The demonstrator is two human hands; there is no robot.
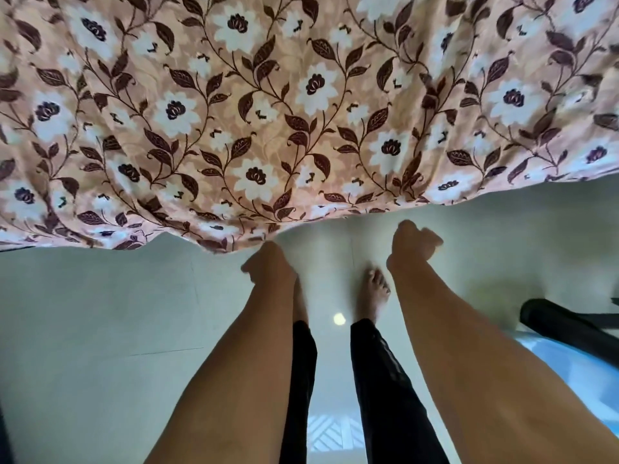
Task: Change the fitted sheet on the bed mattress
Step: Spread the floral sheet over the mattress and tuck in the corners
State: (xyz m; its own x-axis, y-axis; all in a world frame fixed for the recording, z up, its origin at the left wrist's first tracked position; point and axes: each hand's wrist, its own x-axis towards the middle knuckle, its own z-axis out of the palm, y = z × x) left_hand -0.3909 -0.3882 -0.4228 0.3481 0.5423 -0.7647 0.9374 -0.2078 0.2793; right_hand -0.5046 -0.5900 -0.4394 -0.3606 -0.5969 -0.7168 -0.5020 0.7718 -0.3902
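L hand (268, 264) curled right at the hem of the floral sheet (301, 112); fingers hidden, can't tell if it grips. R hand (413, 246) curled, holds nothing, just below hem. Sheet hangs above pale floor (100, 313), bare foot (375, 289) btwn arms.

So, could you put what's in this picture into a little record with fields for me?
sheet: peach floral fabric sheet with brown leaves, hanging, wavy hem near the floor
left hand: at the sheet's hem; hold unclear
right hand: fingers curled, blurred, below the hem, apart from it
floor: pale glossy tiled floor
legs: black trousers, bare feet
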